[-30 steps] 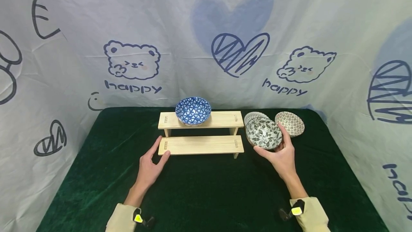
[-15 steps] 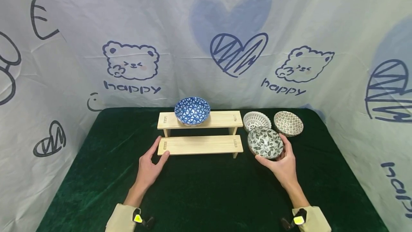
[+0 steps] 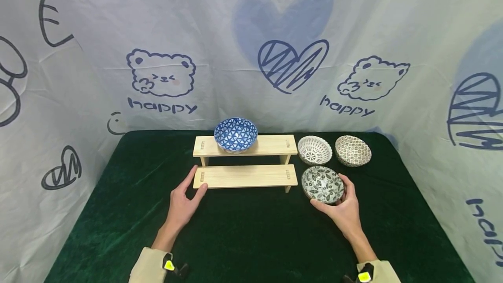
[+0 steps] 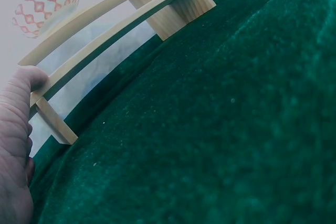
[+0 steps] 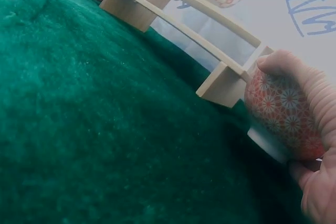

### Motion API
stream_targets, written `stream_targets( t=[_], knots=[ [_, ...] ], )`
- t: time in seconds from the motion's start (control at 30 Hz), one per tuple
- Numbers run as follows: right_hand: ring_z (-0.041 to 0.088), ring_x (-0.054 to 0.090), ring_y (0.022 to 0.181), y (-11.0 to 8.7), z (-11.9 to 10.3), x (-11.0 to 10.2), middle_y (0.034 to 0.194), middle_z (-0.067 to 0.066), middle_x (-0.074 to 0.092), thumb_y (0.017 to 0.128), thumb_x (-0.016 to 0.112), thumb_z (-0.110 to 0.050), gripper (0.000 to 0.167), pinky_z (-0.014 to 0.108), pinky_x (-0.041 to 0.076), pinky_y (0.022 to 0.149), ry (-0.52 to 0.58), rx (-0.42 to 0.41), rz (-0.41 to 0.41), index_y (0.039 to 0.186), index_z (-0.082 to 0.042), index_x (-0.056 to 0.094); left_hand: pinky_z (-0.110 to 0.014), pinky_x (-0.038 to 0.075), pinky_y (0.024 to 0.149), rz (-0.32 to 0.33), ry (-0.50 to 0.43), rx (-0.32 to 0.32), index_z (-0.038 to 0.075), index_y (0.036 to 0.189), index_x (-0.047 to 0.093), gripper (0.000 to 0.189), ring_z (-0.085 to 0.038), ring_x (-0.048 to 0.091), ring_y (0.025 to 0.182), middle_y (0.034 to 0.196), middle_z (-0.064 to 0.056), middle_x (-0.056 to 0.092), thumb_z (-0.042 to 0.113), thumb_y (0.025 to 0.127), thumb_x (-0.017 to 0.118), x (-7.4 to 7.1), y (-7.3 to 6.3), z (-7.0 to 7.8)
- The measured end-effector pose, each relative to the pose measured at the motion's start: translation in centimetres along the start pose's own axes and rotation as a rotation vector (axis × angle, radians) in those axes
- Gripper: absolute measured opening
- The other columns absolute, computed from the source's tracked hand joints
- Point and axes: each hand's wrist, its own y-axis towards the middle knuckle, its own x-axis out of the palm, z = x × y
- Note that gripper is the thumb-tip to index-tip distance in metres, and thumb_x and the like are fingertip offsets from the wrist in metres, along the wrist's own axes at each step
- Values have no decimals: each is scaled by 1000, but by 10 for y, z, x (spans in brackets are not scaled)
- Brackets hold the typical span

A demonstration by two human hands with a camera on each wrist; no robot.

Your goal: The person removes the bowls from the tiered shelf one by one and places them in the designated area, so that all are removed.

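Note:
My right hand point(image 3: 346, 213) grips a bowl point(image 3: 323, 184) by its right side, thumb at the near rim. Dark leaves pattern its inside; in the right wrist view the bowl's outer wall point(image 5: 286, 111) is reddish with white flower shapes, and its foot appears off the cloth. At the left end of the two-step wooden rack, my left hand point(image 3: 182, 202) holds the lower shelf point(image 3: 245, 176) between thumb and fingers. On the upper shelf point(image 3: 273, 145) stands a blue bowl point(image 3: 235, 135) with a white triangle pattern. The left fingers are mostly hidden in the left wrist view.
Right of the rack, a white ribbed-pattern bowl point(image 3: 315, 150) and a beige checked bowl point(image 3: 353, 151) stand on the dark green cloth point(image 3: 251, 239). A white printed curtain point(image 3: 228, 56) hangs behind and at the sides of the table.
My right hand has brought the leaf-patterned bowl nearer to me, away from the white bowl it had overlapped, which now shows fully. My left hand stays at the rack.

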Motion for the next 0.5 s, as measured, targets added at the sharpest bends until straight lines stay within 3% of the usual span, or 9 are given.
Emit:
stream_targets(
  t=[0.1,0.3,0.5],
  knots=[
    [36,41,142,0,3,1,158,18,35,77,95,-19,110,61,40,116,-10,7,0,161,-10,25,-60,35,120,-1,-1,1,9,159,43,69,-33,44,149,162,-9,44,30,101,72,0,0,0],
    [37,39,143,1,6,0,159,19,33,77,95,-19,111,60,38,118,-1,29,-16,161,-11,23,-59,36,120,2,-1,3,9,159,44,69,-32,44,149,162,-9,45,30,100,72,1,0,-1],
    [44,32,147,4,2,-9,164,23,23,83,91,-22,115,64,32,120,-29,72,-129,166,-14,12,-59,36,120,2,9,-4,10,160,43,69,-33,44,149,162,-8,44,31,101,72,1,1,-3]
  ],
)
